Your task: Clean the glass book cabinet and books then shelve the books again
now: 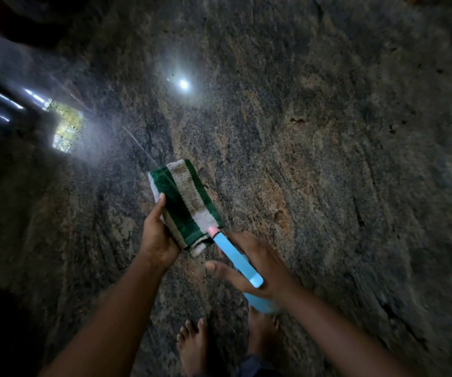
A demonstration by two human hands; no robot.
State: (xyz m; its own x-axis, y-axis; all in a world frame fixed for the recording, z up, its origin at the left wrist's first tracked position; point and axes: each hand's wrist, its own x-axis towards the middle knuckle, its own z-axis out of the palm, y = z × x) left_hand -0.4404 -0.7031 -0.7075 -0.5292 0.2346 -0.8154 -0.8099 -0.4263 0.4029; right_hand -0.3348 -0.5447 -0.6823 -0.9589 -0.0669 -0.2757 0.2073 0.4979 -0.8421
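My left hand (pixel 157 235) holds a folded green-and-beige striped cloth (pixel 185 202), thumb along its left edge. My right hand (pixel 257 265) grips a light blue spray bottle (pixel 239 258) whose pink nozzle tip (pixel 214 230) points at the cloth's lower corner and nearly touches it. Both are held above the floor in front of me. No cabinet or books appear in this view.
A polished dark granite floor (pixel 314 131) fills the view, with bright reflections of a lamp (pixel 183 84) and a window (pixel 65 126). My bare feet (pixel 195 346) stand at the bottom edge.
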